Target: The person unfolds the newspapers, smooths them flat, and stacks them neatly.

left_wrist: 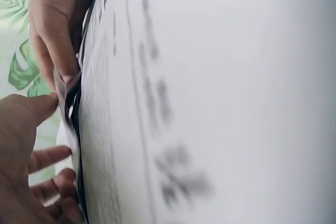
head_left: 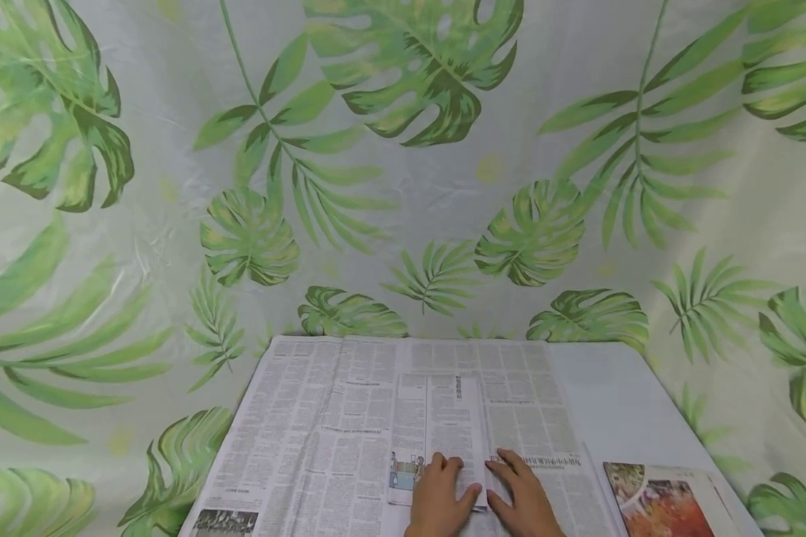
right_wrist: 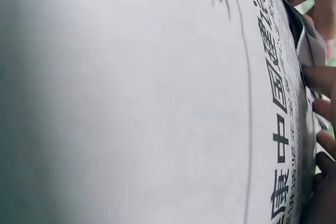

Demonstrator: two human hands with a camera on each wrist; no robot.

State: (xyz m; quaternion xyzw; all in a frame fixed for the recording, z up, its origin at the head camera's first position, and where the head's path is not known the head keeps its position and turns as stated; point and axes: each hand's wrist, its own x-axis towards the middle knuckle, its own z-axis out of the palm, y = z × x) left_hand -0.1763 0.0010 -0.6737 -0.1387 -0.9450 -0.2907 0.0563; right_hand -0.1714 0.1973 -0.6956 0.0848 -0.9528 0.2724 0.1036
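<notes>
A folded sheet of newspaper (head_left: 436,418) lies on a larger spread newspaper, a small coloured cartoon near its lower left corner. On its lower part rests my left hand (head_left: 443,498), fingers slightly bent and thumb toward the right edge. My right hand (head_left: 525,498) is at that right edge, its thumb and fingertips apart and touching the paper there. From the left wrist, the left thumb (left_wrist: 44,106) presses the layered paper edge (left_wrist: 71,114), with the right hand (left_wrist: 55,30) beyond it. Right fingers (right_wrist: 319,80) touch the raised fold (right_wrist: 312,45) in the right wrist view.
Spread newspaper (head_left: 336,418) covers most of the white table (head_left: 604,388). A colourful printed booklet or sheet (head_left: 665,500) lies at the right front. Leaf-patterned sheeting (head_left: 436,201) hangs behind and at both sides of the table.
</notes>
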